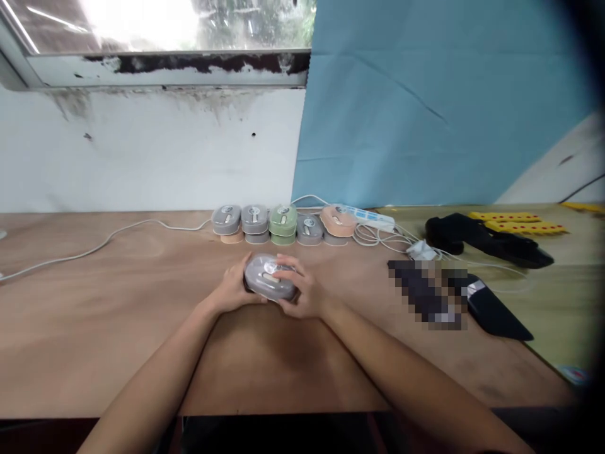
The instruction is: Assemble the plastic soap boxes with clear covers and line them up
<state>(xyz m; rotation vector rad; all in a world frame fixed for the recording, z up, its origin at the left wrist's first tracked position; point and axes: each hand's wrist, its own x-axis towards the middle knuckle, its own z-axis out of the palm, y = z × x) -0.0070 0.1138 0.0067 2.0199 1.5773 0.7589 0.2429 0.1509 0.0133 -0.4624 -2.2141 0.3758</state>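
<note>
Between my two hands is a grey oval lidded box [263, 289] with a round pale label and a small light clasp-like tab on top. My left hand [234, 287] wraps its left side, thumb along the near edge. Gripping the right side, my right hand [305, 293] has fingers reaching over the lid and its thumb at the near edge. Whether the box touches the table is hidden. Behind it, similar boxes stand in a row near the wall: stacks topped by grey boxes [225, 219], a green box [282, 221], a lone grey box [309, 231] and a tilted peach box [338, 221].
A white power strip [371, 218] with tangled cables lies right of the row. Further right are a black strap-like item [486, 238], yellow pieces [520, 224], a dark flat case [496, 309] and a blurred-out dark object [420, 293]. The brown tabletop [94, 315] ends at the front.
</note>
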